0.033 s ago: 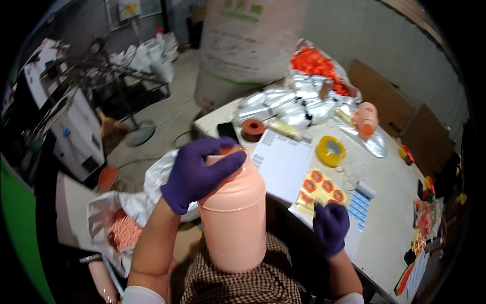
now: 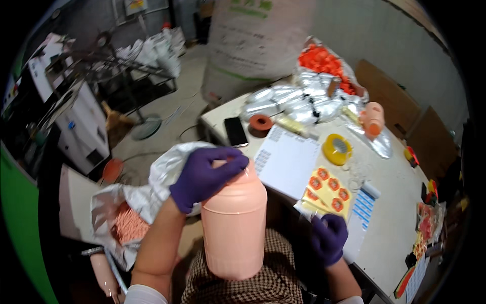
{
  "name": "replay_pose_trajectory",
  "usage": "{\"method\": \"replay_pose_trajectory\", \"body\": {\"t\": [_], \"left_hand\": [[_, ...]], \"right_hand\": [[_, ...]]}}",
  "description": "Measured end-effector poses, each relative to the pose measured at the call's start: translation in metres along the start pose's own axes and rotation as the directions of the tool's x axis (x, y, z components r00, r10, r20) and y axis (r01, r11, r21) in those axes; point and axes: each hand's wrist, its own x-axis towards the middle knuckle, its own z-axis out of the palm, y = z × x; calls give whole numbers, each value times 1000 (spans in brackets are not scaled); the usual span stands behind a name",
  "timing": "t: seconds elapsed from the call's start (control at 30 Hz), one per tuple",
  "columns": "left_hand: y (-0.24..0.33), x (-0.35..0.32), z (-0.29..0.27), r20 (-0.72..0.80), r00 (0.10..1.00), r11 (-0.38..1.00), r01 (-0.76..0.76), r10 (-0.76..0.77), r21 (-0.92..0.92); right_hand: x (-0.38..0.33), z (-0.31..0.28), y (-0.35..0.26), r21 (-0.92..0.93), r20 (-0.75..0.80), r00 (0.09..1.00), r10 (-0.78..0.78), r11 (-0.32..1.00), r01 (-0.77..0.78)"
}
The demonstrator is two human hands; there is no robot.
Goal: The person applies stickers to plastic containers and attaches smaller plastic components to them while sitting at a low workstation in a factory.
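Note:
My left hand (image 2: 210,175), in a purple glove, is closed round the neck of a large pink plastic jar (image 2: 235,230). The jar stands nearly upright over my lap, on the checked cloth (image 2: 276,253). My gloved right hand (image 2: 329,238) is closed at the table's near edge, fingertips pinched together. Something small and pale seems to be at those fingertips, too blurred to name. Just beyond them lies a yellow sticker sheet (image 2: 328,183) with round orange-red stickers. A roll of clear yellow tape (image 2: 331,156) and a white paper sheet (image 2: 288,159) lie farther off.
On the table (image 2: 390,223) are a black phone (image 2: 236,131), a brown ring-shaped roll (image 2: 260,125), silver wrapped packets (image 2: 291,99), a pink bottle (image 2: 373,120) and a blue-striped sheet (image 2: 363,205). A white sack (image 2: 106,213) of pink pieces stands at left.
The view has shifted slightly. My right hand has drawn a little nearer to me from the sticker sheet. My left hand keeps its grip on the jar, and the phone shows more fully.

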Motion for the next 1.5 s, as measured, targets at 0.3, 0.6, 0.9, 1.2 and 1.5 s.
{"method": "replay_pose_trajectory", "body": {"t": [0.3, 0.6, 0.9, 1.2, 1.5], "left_hand": [[-141, -103, 35, -45, 871, 869, 492, -490, 53], [-133, -98, 47, -38, 933, 915, 358, -358, 185], [-146, -104, 49, -19, 981, 929, 188, -193, 320], [-122, -124, 36, 181, 968, 966, 202, -171, -163], [-41, -74, 152, 463, 873, 972, -48, 151, -228]], "right_hand": [[-46, 38, -87, 240, 247, 966, -76, 971, 15], [-40, 56, -93, 173, 265, 951, -161, 978, 117], [-41, 53, -90, 9, 478, 867, -141, 988, 156], [-104, -20, 90, -700, 177, 860, 478, 675, -232], [-46, -25, 13, 568, 535, 708, 460, 425, -705]]}}
